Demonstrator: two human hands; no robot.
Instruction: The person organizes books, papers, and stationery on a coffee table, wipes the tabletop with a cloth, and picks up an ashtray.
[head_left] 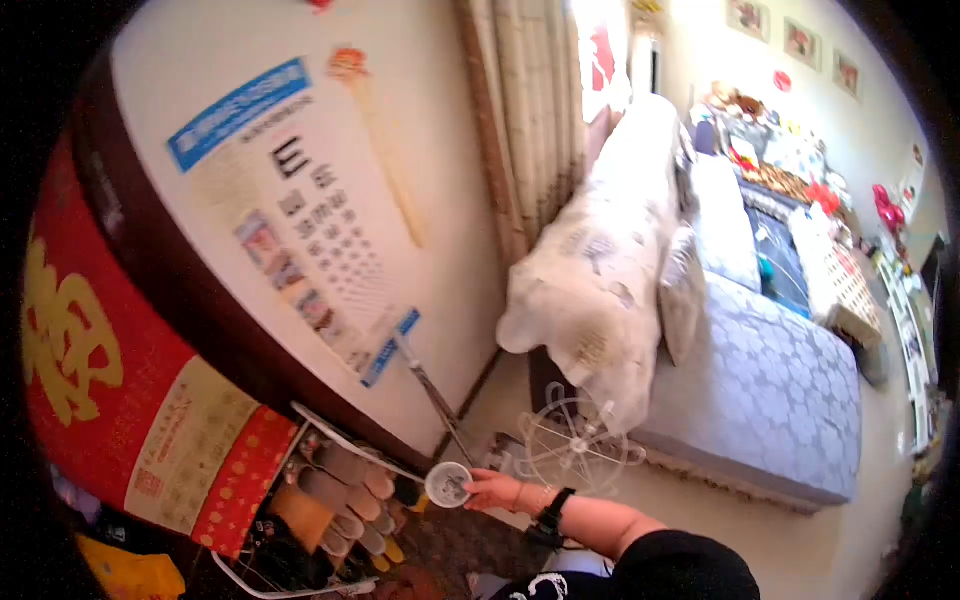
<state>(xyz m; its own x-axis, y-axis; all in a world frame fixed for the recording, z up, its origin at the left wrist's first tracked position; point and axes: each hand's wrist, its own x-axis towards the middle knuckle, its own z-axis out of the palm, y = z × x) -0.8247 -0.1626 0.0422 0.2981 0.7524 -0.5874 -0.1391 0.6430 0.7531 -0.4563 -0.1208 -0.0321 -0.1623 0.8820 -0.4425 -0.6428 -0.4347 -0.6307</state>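
A small round white bowl or cup (449, 485) is held out at the lower middle of the head view. My right hand (495, 490) pinches its right edge with the fingers, a black watch band on the wrist. Something small and dark shows inside the bowl, too small to name. Just above and right of the hand is a clear round rack with curved hooks (578, 445). My left hand does not show.
A metal shoe rack (340, 435) with slippers stands at the lower left, under a red hanging. An eye chart (310, 230) is on the wall. A covered sofa (590, 290) and a grey cushioned seat (760, 390) fill the right side.
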